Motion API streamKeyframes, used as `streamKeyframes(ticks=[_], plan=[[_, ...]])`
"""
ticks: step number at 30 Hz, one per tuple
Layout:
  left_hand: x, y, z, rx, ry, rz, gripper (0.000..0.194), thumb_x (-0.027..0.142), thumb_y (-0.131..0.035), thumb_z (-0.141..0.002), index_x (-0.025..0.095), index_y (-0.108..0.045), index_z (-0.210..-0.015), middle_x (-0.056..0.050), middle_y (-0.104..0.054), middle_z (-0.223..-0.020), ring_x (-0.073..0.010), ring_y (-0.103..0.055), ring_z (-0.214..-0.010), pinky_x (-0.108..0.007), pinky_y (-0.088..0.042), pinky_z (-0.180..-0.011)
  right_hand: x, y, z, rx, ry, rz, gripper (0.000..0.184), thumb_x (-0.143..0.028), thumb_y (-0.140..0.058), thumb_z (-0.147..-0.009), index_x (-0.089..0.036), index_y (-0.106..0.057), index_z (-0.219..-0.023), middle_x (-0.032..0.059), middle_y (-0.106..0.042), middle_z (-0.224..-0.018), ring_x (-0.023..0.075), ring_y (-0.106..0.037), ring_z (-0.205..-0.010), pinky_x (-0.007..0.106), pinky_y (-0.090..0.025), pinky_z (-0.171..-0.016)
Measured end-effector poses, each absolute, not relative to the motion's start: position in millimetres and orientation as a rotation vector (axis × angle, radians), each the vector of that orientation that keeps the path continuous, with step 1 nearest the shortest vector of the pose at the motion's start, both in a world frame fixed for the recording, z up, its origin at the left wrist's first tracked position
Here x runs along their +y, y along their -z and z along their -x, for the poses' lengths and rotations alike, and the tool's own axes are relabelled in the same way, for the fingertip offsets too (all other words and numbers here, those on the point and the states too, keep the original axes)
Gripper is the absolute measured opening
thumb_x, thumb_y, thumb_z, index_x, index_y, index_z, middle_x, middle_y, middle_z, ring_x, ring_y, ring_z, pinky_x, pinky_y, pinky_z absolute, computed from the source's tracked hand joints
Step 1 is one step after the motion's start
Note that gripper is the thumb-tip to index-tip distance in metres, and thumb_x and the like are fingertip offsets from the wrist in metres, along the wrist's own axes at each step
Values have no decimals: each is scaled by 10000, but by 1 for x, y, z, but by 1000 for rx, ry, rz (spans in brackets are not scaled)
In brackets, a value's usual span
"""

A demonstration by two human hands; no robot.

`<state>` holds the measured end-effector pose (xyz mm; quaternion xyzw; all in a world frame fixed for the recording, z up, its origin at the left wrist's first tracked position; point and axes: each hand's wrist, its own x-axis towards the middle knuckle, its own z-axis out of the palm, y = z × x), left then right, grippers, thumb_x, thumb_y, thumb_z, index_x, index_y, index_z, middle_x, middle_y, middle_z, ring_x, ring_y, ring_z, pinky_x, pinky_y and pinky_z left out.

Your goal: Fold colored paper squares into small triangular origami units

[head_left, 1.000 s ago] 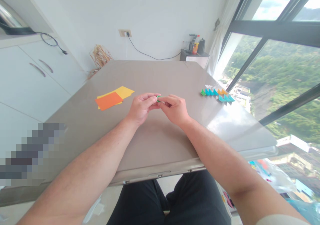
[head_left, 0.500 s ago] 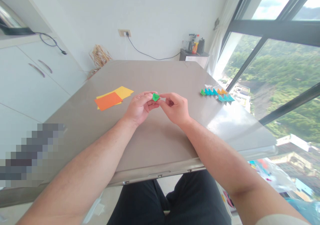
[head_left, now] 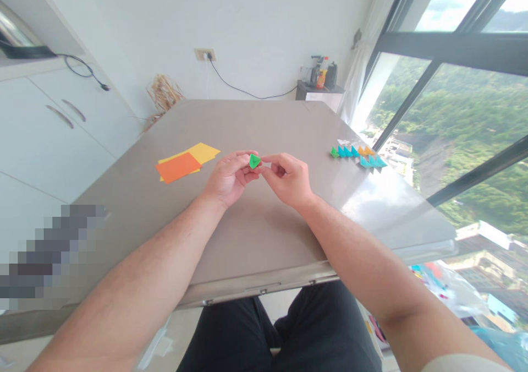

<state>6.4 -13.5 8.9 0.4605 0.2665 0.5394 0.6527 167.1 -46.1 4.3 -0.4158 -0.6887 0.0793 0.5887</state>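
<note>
A small green folded paper boat (head_left: pixel 254 161) is held above the middle of the table, its opening facing up toward me. My left hand (head_left: pixel 229 178) grips its left side, the thumb on top and the other fingers curled beneath. From the right, my right hand (head_left: pixel 289 178) has its thumb and index fingertip at the boat's right corner, closed about that tip. Off to the right, a row of small folded paper boats (head_left: pixel 355 152) in green, blue and orange stands on the table, with several more blue ones (head_left: pixel 373 162) in front.
Orange paper (head_left: pixel 179 167) lies over yellow sheets (head_left: pixel 202 151) on the left of the grey table (head_left: pixel 264 124). A low cabinet (head_left: pixel 319 94) with bottles stands beyond the far edge. Windows (head_left: pixel 454 102) line the right side. A pixelated patch (head_left: pixel 53 256) covers the near left.
The green paper boat was mostly hidden between my fingers; now its open top shows. Both hands have shifted slightly, the left one a little leftward. Paper sheets and the other boats stay in place.
</note>
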Motion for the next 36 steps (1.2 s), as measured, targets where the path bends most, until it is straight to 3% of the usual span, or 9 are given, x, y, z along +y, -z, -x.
streamKeyframes(ticks=[24,29,36], plan=[[-13,-8,-4,576,-1204,-1015,203,246,-841,-687,168,-774,-862,-9,-697,-723,-86,-621,-602,-215,-518,-595,-53,-10,-167,-1638,-264,911,131,-260,-630,-821,-210,-736,-880,-31,-551,-634,98,-454,-567,256,-426,-593],[-13,-8,-5,584,-1206,-1041,253,265,-887,-661,177,-769,-867,-2,-681,-723,-81,-607,-616,-222,-508,-613,-50,-7,-168,-1567,-472,941,194,-332,-627,-836,-204,-744,-925,-40,-534,-610,92,-439,-548,252,-420,-564],[-15,-6,-11,720,-1304,-1189,354,282,-945,-577,173,-717,-827,4,-685,-727,-95,-598,-629,-262,-495,-650,-40,-5,-172,-1453,-771,1075,243,-417,-695,-796,-199,-748,-888,10,-684,-746,122,-569,-634,260,-489,-577]])
